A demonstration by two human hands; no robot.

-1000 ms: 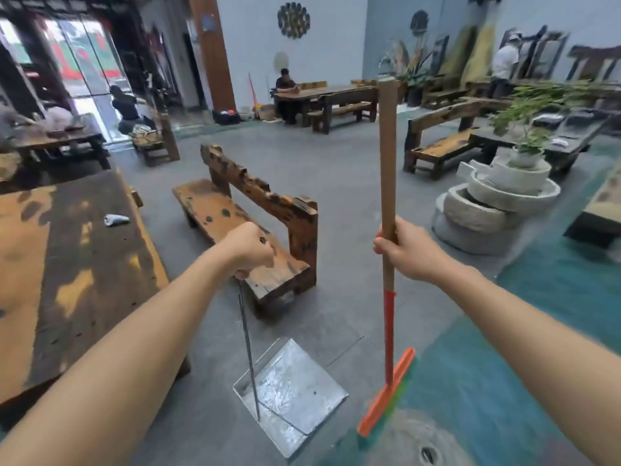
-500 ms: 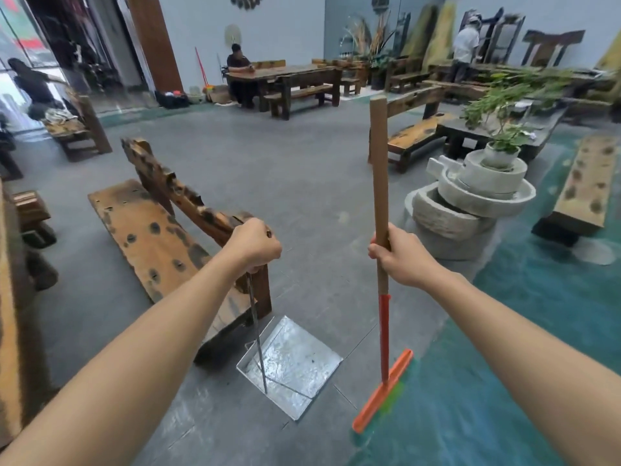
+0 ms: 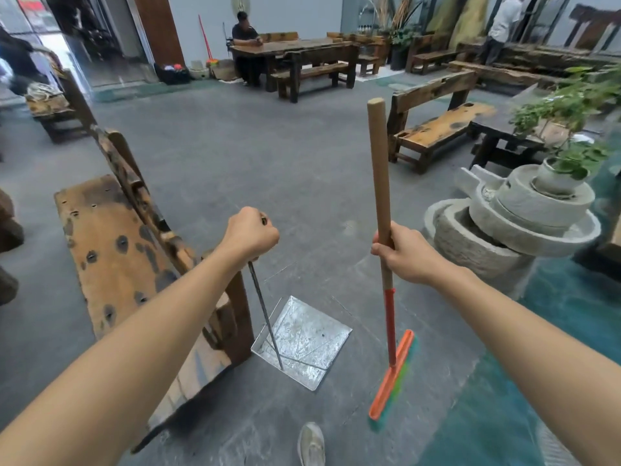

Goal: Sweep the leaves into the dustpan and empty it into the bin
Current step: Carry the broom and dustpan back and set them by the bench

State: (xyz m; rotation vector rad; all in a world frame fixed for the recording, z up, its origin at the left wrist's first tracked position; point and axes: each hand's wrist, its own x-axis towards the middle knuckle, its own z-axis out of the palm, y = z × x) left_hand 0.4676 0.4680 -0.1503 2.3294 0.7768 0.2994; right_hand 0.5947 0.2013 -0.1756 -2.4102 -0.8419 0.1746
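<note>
A wide hall with a grey stone floor (image 3: pixel 268 163) and a teal-painted strip (image 3: pixel 524 398) on the right holds rough wooden furniture. Compared with half a second ago, the view has swung a little to the left and tipped down. A pale shoe (image 3: pixel 312 443) has come into sight at the bottom edge, while both tools are carried just as before. The left grip (image 3: pixel 250 235) is curled tight round the top of the thin metal rod (image 3: pixel 265 314) of the flat, square, silvery metal dustpan (image 3: pixel 309 341). The pan sits low, just beside the end of the spotted, weathered plank bench (image 3: pixel 114 257), and whether it touches the floor cannot be told. The right grip (image 3: pixel 408 255) is wrapped round the upright, pale wooden-handled broom (image 3: pixel 378 169), just above its red lower section. The broom's orange head with green bristles (image 3: pixel 391 375) lies right of the pan, at the edge of the teal strip. Stacked grey stone millstones (image 3: pixel 524 223) carrying a leafy potted plant (image 3: pixel 568 129) stand to the right. Beyond them is a second wooden bench (image 3: pixel 437 126), and a person (image 3: pixel 243 31) sits at a long dark table (image 3: pixel 285 48) at the far wall.
</note>
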